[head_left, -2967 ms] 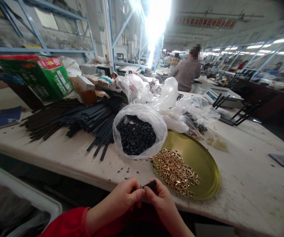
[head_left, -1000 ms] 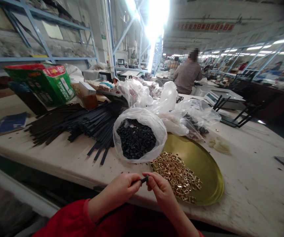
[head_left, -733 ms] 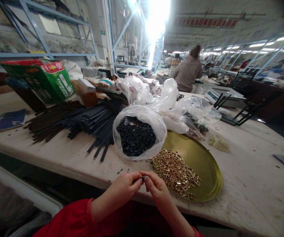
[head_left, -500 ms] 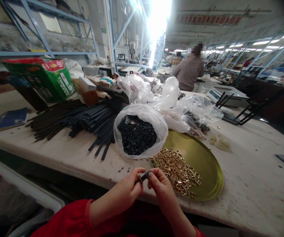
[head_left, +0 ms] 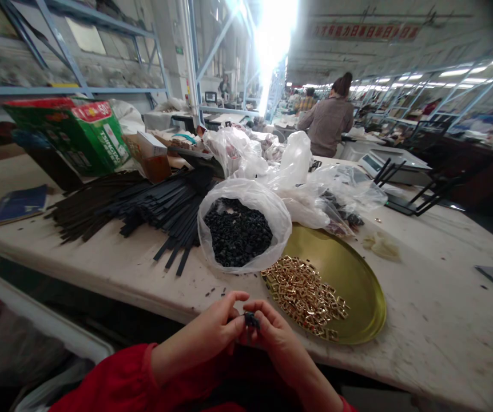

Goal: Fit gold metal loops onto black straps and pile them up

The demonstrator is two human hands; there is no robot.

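A small dark strap piece (head_left: 252, 320) is pinched between my two hands in front of the table's near edge. My left hand (head_left: 221, 323) has its thumb at the left end of the piece, with the forefinger raised above it. Thumb and fingers of my right hand (head_left: 274, 332) close on the other end. Just beyond them stands a white plastic bag (head_left: 287, 220) of small black pieces (head_left: 238, 237). To the right, gold metal buckles (head_left: 309, 294) lie heaped on a round gold tray (head_left: 366, 303).
Dark flat strips (head_left: 156, 203) lie fanned out at the left, near a blue booklet (head_left: 17, 206) and a green and red carton (head_left: 87, 137). Clear plastic bags (head_left: 341, 186) are piled behind the tray. A scale (head_left: 384, 163) stands farther right. A co-worker (head_left: 327, 123) is beyond the table.
Both hands have come slightly down toward me and closer together. The dark piece has turned and is less stretched out between the fingers.
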